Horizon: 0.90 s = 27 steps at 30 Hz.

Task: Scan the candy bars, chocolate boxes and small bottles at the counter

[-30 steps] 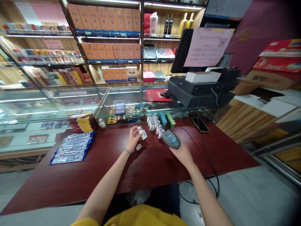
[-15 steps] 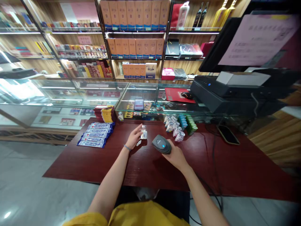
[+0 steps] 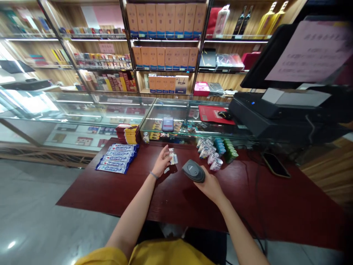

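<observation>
In the head view, my left hand (image 3: 161, 164) grips a small clear bottle (image 3: 174, 157) with its fingertips, a little above the dark red table (image 3: 165, 204). A pale label shows on the bottle's side, which leans slightly. My right hand (image 3: 211, 185) is wrapped round the handle of a dark grey barcode scanner (image 3: 193, 170). The scanner's head points left, toward the bottle, with a gap between them. Beyond the scanner stand several similar small bottles (image 3: 204, 151) with silvery lids, beside blue containers (image 3: 220, 146) and green containers (image 3: 230, 151).
Blue-and-white packets (image 3: 116, 158) lie at the left, with red and yellow packs (image 3: 128, 133) behind. One bottle (image 3: 146, 137) stands by the glass display case (image 3: 154, 110). A phone (image 3: 276, 164) lies at right, below the monitor (image 3: 298, 51).
The bottle in my left hand has turned and tilted, so its label shows more. The blue light on the scanner no longer shows. The whole view has shifted slightly.
</observation>
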Tool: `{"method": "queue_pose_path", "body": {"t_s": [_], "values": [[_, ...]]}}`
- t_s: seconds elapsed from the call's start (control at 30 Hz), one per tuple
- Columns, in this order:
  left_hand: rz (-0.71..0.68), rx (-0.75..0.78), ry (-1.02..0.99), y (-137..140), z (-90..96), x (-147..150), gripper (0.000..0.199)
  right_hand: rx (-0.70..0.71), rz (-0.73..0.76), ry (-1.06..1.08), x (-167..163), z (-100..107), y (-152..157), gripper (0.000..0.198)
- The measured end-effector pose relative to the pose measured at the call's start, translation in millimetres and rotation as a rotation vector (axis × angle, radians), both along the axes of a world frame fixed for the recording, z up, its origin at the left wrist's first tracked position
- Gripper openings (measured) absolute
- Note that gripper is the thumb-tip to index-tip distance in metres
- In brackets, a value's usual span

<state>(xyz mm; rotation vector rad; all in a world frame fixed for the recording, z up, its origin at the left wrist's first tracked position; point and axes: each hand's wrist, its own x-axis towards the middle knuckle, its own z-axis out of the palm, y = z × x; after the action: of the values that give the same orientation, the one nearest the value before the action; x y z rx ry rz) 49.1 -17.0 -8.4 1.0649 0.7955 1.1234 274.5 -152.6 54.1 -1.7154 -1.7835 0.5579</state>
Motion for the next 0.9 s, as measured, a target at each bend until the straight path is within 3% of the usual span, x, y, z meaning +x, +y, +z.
{"method": "queue_pose_path", "body": {"t_s": [0.1,0.23,0.37,0.57,0.9], "values": [[0.199,0.135,0.141,9.4,0.4,-4.8,0.075,0.019,0.006,0.013,-0.2,-0.9,4.8,0.034],[0.521,0.344,0.465,27.3,1.5,-30.8,0.052,0.036,0.02,0.003,-1.2,-3.3,13.6,0.035],[0.697,0.434,0.711,38.0,1.2,-68.1,0.046,0.012,0.039,-0.016,-3.6,-6.8,22.4,0.036],[0.727,0.527,0.872,52.1,-0.2,-96.1,0.044,0.023,0.039,0.002,-10.1,-14.8,29.3,0.042],[0.761,0.522,0.951,86.8,-0.7,-93.3,0.041,-0.005,0.048,-0.07,-9.4,-20.7,35.3,0.042]]}}
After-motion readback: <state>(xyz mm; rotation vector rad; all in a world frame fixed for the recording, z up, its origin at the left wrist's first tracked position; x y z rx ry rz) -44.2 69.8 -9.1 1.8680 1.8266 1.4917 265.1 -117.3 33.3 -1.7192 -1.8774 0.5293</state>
